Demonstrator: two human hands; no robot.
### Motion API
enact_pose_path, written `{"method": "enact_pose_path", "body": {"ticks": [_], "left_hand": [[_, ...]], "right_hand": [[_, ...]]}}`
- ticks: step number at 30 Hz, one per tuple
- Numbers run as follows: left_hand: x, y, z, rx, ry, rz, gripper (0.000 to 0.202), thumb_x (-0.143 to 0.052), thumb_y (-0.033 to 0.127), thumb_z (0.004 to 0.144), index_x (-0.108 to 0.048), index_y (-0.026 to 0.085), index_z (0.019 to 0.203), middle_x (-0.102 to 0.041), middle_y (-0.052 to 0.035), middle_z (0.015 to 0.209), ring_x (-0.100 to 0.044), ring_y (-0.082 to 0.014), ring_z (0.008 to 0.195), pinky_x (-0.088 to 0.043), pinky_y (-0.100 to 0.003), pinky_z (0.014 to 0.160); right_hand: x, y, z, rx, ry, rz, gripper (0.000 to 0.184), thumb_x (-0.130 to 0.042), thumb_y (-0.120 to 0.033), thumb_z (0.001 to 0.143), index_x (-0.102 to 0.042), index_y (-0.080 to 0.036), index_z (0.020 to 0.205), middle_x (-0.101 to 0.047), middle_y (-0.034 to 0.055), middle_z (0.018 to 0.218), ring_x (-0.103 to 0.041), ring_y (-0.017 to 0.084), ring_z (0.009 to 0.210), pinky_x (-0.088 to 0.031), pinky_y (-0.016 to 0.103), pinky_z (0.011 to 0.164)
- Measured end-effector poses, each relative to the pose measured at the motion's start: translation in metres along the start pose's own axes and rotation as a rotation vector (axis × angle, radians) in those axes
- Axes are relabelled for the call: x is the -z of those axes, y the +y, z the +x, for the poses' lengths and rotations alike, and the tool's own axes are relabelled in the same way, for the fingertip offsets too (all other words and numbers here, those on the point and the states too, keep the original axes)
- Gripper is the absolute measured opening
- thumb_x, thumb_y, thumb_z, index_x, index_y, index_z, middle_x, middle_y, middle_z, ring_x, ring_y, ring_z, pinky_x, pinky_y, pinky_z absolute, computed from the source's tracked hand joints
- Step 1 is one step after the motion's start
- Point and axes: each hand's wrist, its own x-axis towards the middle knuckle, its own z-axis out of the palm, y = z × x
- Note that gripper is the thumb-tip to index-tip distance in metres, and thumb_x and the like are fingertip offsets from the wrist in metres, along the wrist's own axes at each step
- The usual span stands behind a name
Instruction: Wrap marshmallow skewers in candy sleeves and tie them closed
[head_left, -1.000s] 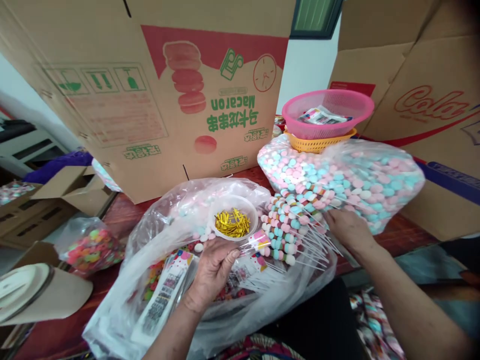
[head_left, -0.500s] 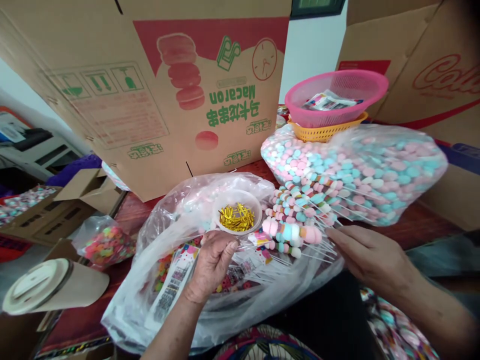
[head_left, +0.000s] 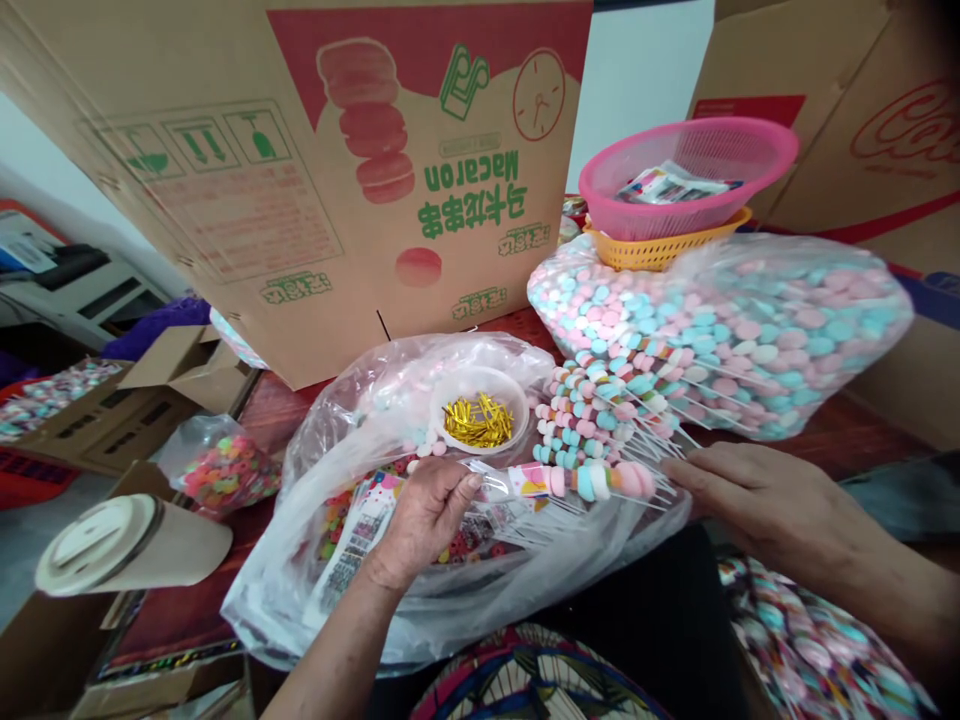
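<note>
My left hand (head_left: 431, 508) is closed, pinching a clear printed wrapper (head_left: 531, 481) that stretches out to the right. One end of a candy skewer (head_left: 600, 482), threaded with pink, white and blue soft candies, lies inside the wrapper; its other end is still outside. Its stick end is at the fingertips of my right hand (head_left: 742, 497), which is closed on it. Just behind the skewer is a pile of similar skewers (head_left: 589, 400) with white sticks. A white bowl (head_left: 444, 380) of gold twist ties (head_left: 478, 420) stands beyond my left hand.
Flat wrappers (head_left: 358, 535) lie on a large plastic bag (head_left: 277, 600) under my hands. A bag of pastel candies (head_left: 810, 330) bears pink (head_left: 757, 160) and yellow baskets (head_left: 652, 250). A tall carton (head_left: 360, 280), a lidded cup (head_left: 180, 540) and a bag of candy rings (head_left: 225, 470) surround the spot.
The skewer's left end has gone into the wrapper, which is now drawn over its first candies. The view has shifted slightly.
</note>
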Motion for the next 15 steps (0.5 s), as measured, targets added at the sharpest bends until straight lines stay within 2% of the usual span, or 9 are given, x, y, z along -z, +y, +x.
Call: {"method": "enact_pose_path", "body": {"ticks": [4, 5, 7, 9, 11, 15], "left_hand": [[-0.001, 0.004, 0.003, -0.031, -0.096, 0.017, 0.040, -0.036, 0.036, 0.096, -0.058, 0.018, 0.068, -0.059, -0.0013, 0.064, -0.053, -0.0149, 0.065, -0.040, -0.028, 0.070], [-0.002, 0.006, 0.004, -0.041, -0.109, 0.013, 0.038, -0.035, 0.036, 0.096, -0.062, 0.019, 0.074, -0.063, -0.0024, 0.069, -0.056, -0.0158, 0.069, -0.040, -0.028, 0.073], [-0.002, 0.010, 0.007, -0.053, -0.150, 0.008, 0.033, -0.040, 0.041, 0.094, -0.065, 0.020, 0.099, -0.069, -0.0050, 0.088, -0.060, -0.0190, 0.082, -0.041, -0.031, 0.082], [-0.004, 0.014, 0.011, -0.046, -0.240, 0.040, 0.047, -0.055, 0.052, 0.084, -0.058, 0.022, 0.120, -0.068, -0.0073, 0.102, -0.060, -0.0238, 0.092, -0.039, -0.035, 0.089], [-0.010, 0.019, 0.015, -0.006, -0.357, 0.082, 0.058, -0.066, 0.057, 0.073, -0.060, 0.022, 0.118, -0.069, -0.0072, 0.097, -0.060, -0.0262, 0.089, -0.040, -0.036, 0.086], [-0.032, 0.025, 0.021, 0.074, -0.502, -0.020, 0.038, -0.068, 0.054, 0.072, -0.065, 0.020, 0.091, -0.066, -0.0012, 0.078, -0.058, -0.0201, 0.072, -0.039, -0.025, 0.064]], "right_hand": [[-0.008, -0.004, 0.001, -0.016, -0.064, 0.063, 0.036, -0.039, -0.005, 0.082, -0.063, -0.022, 0.103, -0.066, 0.0077, 0.080, -0.061, 0.019, 0.070, -0.043, 0.030, 0.057], [-0.009, -0.006, 0.002, -0.018, -0.081, 0.077, 0.035, -0.039, -0.006, 0.083, -0.063, -0.021, 0.103, -0.066, 0.0074, 0.080, -0.061, 0.018, 0.070, -0.043, 0.029, 0.057], [-0.012, -0.008, 0.005, -0.037, -0.094, 0.111, 0.032, -0.039, -0.007, 0.085, -0.062, -0.020, 0.103, -0.067, 0.0068, 0.084, -0.062, 0.017, 0.072, -0.045, 0.026, 0.058], [-0.013, -0.010, 0.008, -0.044, -0.095, 0.147, 0.029, -0.040, -0.007, 0.086, -0.061, -0.019, 0.104, -0.067, 0.0066, 0.087, -0.063, 0.016, 0.074, -0.045, 0.024, 0.060], [-0.013, -0.013, 0.012, -0.036, -0.118, 0.163, 0.027, -0.041, -0.008, 0.087, -0.061, -0.019, 0.102, -0.066, 0.0052, 0.084, -0.062, 0.015, 0.072, -0.044, 0.024, 0.059], [-0.017, -0.023, 0.024, 0.039, -0.211, 0.150, 0.029, -0.042, -0.006, 0.085, -0.062, -0.021, 0.099, -0.062, 0.0024, 0.074, -0.057, 0.014, 0.065, -0.037, 0.026, 0.056]]}}
